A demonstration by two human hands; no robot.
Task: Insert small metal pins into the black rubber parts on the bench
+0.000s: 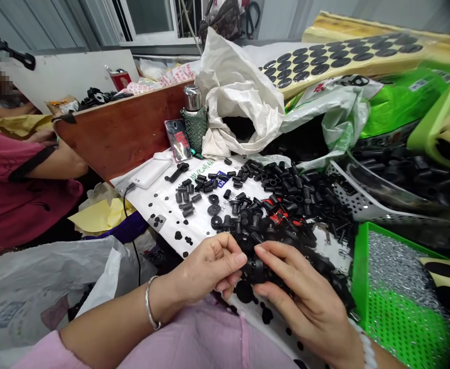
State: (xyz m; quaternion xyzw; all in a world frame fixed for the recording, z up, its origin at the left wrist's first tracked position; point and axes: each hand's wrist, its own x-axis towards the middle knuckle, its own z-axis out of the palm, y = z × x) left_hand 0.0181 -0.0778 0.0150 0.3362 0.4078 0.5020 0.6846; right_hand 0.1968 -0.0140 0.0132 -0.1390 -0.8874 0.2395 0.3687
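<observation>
My right hand point(305, 287) has its fingers and thumb around a black round plastic part point(254, 269) just above the near side of the table. Close beside it, my left hand point(215, 264) is closed in a pinch, thumb against forefinger, at the left of that part. Whatever sits between those fingertips is hidden. Behind both hands spreads a pile of small black plastic parts point(263, 218), some tube-like and some with round flanges. Black tubes point(294, 184) are heaped farther back on the white printed sheet point(163, 218).
At right stands a green perforated tray point(405, 318) of small metal pieces point(397, 259), near a grey basket point(348, 189). A phone point(178, 139), a flask point(193, 120) and a white power bank point(148, 173) stand or lie at the back. Another person's arm point(52, 164) is at left.
</observation>
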